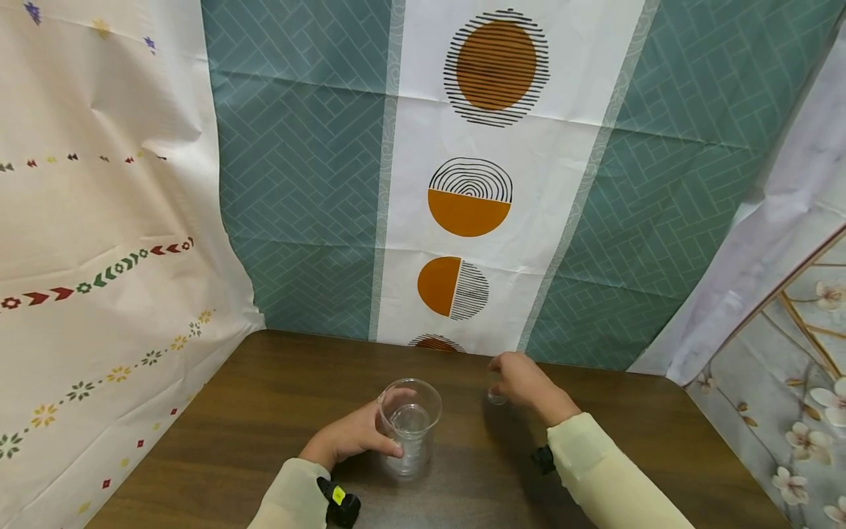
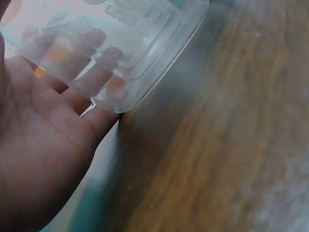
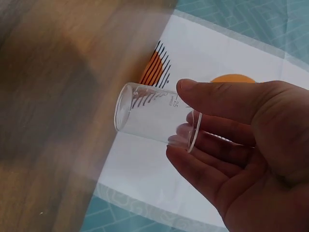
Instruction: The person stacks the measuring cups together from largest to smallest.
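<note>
My left hand [image 1: 350, 438] grips a large clear beaker [image 1: 415, 457] around its side, thumb at the front and fingers behind. A second round edge shows through its wall, below the rim. In the left wrist view the beaker's [image 2: 161, 46] base is close over the wood, with pale printed marks on its side. Farther back and to the right, my right hand [image 1: 526, 383] holds a small clear beaker [image 3: 152, 113] by its rim end, between thumb and fingers. Printed graduations, one reading 25, run along it. Its base points down to the table.
Both hands are over a brown wooden table [image 1: 456, 507]. Behind its back edge hangs a teal and white patterned cloth [image 1: 317, 184]. A cream printed cloth [image 1: 99, 220] drapes at the left, and a floral panel [image 1: 780, 382] stands along the right side.
</note>
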Demonstrator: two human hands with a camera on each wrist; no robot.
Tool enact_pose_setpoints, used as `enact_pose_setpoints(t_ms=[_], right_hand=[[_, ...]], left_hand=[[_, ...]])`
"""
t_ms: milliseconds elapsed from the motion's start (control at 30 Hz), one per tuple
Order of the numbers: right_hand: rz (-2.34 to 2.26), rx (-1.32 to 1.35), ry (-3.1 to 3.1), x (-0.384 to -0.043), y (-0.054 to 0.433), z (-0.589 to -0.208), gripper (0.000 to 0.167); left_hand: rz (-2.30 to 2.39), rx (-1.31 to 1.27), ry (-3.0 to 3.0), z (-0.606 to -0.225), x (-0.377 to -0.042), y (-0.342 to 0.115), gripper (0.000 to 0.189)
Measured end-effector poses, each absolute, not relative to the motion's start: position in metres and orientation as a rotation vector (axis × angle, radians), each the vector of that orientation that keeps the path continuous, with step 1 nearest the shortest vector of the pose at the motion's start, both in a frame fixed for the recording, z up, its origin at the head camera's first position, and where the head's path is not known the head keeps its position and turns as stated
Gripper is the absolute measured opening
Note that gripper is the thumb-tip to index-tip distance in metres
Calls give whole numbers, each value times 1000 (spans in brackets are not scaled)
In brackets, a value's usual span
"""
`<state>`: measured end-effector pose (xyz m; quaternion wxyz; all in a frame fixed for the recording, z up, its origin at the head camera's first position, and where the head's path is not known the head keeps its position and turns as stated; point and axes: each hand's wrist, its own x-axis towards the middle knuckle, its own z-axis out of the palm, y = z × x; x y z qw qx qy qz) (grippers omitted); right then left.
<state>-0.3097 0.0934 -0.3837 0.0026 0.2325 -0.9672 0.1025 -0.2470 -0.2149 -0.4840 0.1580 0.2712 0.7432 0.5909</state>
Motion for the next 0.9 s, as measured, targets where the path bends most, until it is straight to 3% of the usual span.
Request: enact_pose_setpoints(t_ms=[900], right_hand=[[316,884,-2966,-289,73,-359,36]], left_hand=[[1671,760,2157,-485,-246,-216,88]])
